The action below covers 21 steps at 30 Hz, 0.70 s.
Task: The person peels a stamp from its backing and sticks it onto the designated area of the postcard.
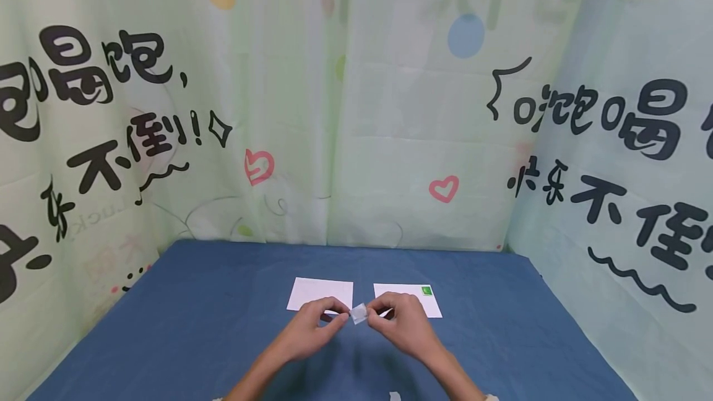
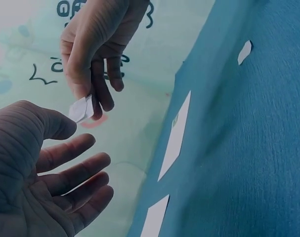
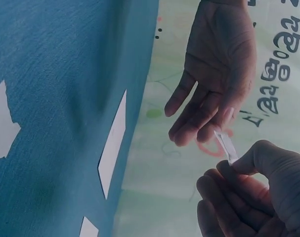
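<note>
A small white paper square (image 1: 359,314) is held up between the two hands, over the table's middle. My right hand (image 1: 406,330) pinches one edge between thumb and index finger; its other fingers are curled in the right wrist view. From the other side my left hand (image 1: 306,330) has its thumb and index fingertips at the opposite corner, the remaining fingers loosely spread. A crease or fold line crosses the square (image 2: 81,109) in the left wrist view. Beyond the hands lie a plain white envelope (image 1: 320,291) and another white envelope (image 1: 418,302) bearing a green stamp (image 1: 426,291).
A torn white scrap (image 1: 395,396) lies on the near part of the blue tablecloth (image 1: 223,302). Pale green curtains (image 1: 362,203) with black lettering and coloured shapes hang behind the table and along both sides.
</note>
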{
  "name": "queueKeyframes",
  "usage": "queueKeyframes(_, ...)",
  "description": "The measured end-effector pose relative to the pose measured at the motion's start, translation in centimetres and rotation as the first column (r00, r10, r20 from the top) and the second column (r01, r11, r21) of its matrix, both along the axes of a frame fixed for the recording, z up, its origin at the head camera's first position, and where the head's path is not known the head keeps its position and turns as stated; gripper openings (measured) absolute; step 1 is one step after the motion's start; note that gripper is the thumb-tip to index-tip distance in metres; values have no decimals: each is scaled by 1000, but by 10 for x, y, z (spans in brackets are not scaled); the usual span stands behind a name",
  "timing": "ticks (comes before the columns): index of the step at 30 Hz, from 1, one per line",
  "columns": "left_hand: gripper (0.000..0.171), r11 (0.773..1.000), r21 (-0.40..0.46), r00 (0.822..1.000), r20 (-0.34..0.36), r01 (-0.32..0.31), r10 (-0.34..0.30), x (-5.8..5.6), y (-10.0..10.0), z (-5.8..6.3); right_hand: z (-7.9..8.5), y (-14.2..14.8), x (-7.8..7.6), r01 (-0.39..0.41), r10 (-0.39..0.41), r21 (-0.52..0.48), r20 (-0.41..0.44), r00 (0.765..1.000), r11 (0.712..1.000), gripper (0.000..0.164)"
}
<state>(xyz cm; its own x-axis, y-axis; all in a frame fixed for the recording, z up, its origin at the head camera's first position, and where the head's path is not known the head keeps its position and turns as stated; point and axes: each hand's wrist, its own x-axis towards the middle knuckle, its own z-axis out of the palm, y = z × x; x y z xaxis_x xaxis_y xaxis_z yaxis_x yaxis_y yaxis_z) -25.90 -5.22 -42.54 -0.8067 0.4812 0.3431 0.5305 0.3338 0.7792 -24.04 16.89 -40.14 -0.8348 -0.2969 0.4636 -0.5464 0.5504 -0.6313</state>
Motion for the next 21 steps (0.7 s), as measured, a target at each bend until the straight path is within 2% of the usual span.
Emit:
queueKeyframes(7, 18, 1000, 23, 1000, 3, 22, -22, 1, 3, 1, 1, 2, -1, 15, -15, -30, 0, 1000, 999, 14)
queueKeyframes(15, 15, 999, 39, 999, 13, 38, -39, 2, 5, 2, 2, 2, 0, 28, -23, -65, 76, 997, 997, 11)
queueKeyframes(21, 16, 999, 42, 999, 20, 29, -30, 2, 6, 3, 2, 1, 0, 22, -14, -83, 92, 996, 996, 10)
